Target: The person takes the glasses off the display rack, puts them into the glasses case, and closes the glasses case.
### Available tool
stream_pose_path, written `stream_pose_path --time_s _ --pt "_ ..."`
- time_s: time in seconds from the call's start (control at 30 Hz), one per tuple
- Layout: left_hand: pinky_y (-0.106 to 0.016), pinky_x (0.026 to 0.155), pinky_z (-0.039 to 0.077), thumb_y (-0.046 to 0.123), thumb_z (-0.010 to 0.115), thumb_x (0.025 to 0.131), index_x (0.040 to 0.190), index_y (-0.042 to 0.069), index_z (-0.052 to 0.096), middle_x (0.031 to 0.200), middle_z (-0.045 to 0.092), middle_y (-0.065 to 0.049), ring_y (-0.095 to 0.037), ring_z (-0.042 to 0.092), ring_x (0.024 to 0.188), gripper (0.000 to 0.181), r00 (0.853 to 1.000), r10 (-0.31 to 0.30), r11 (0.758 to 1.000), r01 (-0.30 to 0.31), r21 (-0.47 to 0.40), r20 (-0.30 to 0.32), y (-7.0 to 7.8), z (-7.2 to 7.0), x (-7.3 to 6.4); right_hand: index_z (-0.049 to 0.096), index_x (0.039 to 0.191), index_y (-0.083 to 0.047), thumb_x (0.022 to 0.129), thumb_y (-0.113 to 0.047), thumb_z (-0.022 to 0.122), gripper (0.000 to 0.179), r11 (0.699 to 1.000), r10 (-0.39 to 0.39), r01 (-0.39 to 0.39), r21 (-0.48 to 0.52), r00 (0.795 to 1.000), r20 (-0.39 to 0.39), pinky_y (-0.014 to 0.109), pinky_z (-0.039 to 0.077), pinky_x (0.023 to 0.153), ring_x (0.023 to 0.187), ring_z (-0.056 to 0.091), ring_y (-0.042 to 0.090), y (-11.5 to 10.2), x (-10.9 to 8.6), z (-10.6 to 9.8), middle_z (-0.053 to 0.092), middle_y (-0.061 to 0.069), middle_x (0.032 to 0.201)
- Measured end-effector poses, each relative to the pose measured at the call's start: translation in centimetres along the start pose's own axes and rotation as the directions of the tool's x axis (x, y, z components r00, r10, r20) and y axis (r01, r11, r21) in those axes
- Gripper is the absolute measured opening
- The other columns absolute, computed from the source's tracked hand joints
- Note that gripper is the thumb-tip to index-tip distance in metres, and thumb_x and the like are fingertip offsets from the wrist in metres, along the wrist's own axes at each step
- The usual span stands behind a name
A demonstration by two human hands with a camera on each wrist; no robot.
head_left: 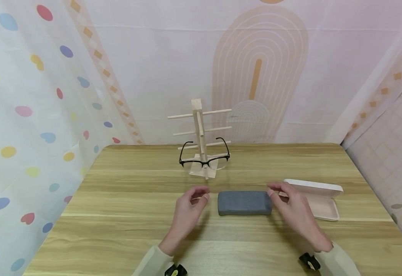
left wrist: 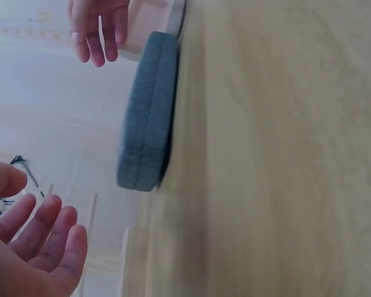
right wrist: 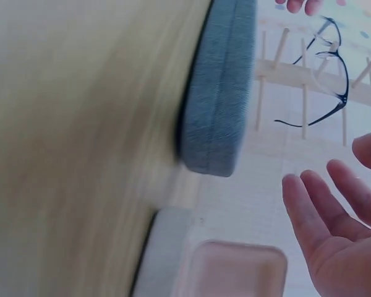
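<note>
Pastel curtains with coloured dots and a pink arch print closed off the space behind a wooden table (head_left: 125,214). Near the middle of it, toward the front edge, lay a closed grey glasses case (head_left: 244,202), flat with its long side facing the person. The left hand (head_left: 187,213) hovered just beside its left end and the right hand (head_left: 292,209) just beside its right end; both were loosely spread, fingers relaxed and slightly curled, holding nothing and not yet touching the case. The wrist views showed the same: bare palms turned toward the case ends with a clear gap.

Toward the right edge sat an open pale pink case (head_left: 320,199), its lid raised, just beside the right hand. Near the back edge stood a wooden rack (head_left: 200,138) carrying black-framed glasses (head_left: 204,158) on its lowest rung.

To take the grey case cleanly, I judged both hands should close on its short ends together, thumbs at the front seam, keeping it level. The right hand needed care not to nudge the pink case behind it.
</note>
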State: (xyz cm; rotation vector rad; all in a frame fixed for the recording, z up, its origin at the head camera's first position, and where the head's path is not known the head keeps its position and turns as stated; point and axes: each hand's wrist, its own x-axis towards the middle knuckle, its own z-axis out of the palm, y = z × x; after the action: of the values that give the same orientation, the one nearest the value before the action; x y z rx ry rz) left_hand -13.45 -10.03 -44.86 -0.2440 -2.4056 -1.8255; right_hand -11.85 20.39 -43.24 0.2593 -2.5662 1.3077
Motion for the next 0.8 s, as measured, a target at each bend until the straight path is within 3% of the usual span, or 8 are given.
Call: stream_pose_path --time_s 0.2,0.37,0.57,0.8 --pt "-0.028 0.089 0.057 0.005 0.067 0.099 0.116 0.002 0.071 0.111 0.074 -0.011 -0.022 0.068 0.102 0.018 0.995 -0.026 1.0 0.027 0.006 -0.099 0.5 -1.1 0.1 0.07 0.124 -0.004 0.107 -0.022 0.06 0.027 0.997 -0.013 0.014 0.07 1.0 -0.02 0.016 0.055 0.086 0.108 0.071 0.027 -1.0 0.6 0.1 0.068 0.01 0.125" --pt "-0.024 0.089 0.056 0.005 0.066 0.1 0.116 0.001 0.071 0.112 0.074 -0.01 -0.024 0.069 0.104 0.017 0.987 -0.001 1.0 -0.001 -0.017 -0.158 0.7 -2.3 0.2 0.07 0.123 -0.005 0.107 -0.023 0.06 0.027 0.995 -0.002 0.006 0.099 0.999 -0.038 0.015 0.055 0.084 0.108 0.07 0.025 -1.8 1.2 0.3 0.068 0.01 0.126" --pt "-0.02 0.091 0.054 0.008 0.064 0.103 0.119 -0.001 0.068 0.116 0.073 -0.012 -0.018 0.068 0.108 0.019 0.98 0.012 0.998 -0.023 -0.054 -0.198 1.1 -3.7 0.5 0.071 0.123 -0.006 0.106 -0.024 0.062 0.027 0.992 -0.002 0.009 0.125 0.998 -0.058 0.015 0.055 0.085 0.107 0.07 0.016 -2.7 1.9 0.7 0.07 0.006 0.125" --pt "-0.019 0.095 0.052 0.01 0.064 0.104 0.122 -0.003 0.066 0.12 0.071 -0.016 -0.015 0.066 0.111 0.022 0.97 -0.023 0.993 -0.006 -0.119 -0.243 1.5 -5.1 1.0 0.071 0.126 -0.007 0.107 -0.029 0.06 0.032 0.986 0.015 -0.008 0.168 0.999 -0.044 0.013 0.053 0.087 0.11 0.07 0.021 -3.8 2.7 1.2 0.07 0.006 0.126"
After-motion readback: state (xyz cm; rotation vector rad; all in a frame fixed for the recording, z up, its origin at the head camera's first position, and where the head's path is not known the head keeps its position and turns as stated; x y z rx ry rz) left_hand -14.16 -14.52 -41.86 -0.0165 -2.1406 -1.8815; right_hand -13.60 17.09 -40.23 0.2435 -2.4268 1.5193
